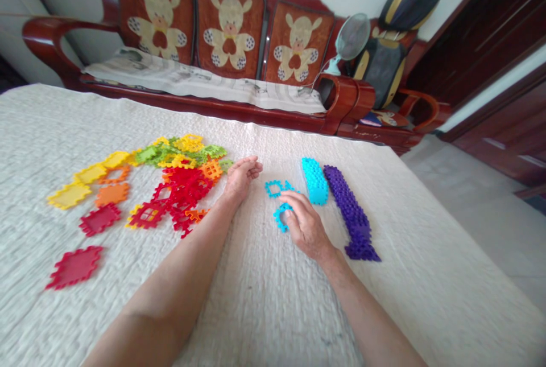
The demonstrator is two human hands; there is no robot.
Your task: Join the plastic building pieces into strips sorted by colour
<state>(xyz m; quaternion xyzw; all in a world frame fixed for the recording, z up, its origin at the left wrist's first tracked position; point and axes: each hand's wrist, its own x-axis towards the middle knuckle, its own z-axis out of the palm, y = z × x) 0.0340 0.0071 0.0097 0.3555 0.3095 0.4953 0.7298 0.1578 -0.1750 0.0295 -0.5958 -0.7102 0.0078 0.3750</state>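
Right hand (305, 225): fingers half bent, thumb at the near cyan frame piece (277, 218); whether the piece is gripped cannot be determined. Left hand (242, 176): fingers loosely curled, palm turned inward, nothing held.

Governing relation: the near cyan frame piece lies immediately left of the right hand, which is the nearer of the two. Its outline is roughly square, with no distinct long axis. A second cyan frame piece (268, 188) lies between the hands, beyond the first. The cyan stack (314, 181) lies just beyond the right hand, long axis running away from the person. The purple stack (347, 207) lies to that hand's right.
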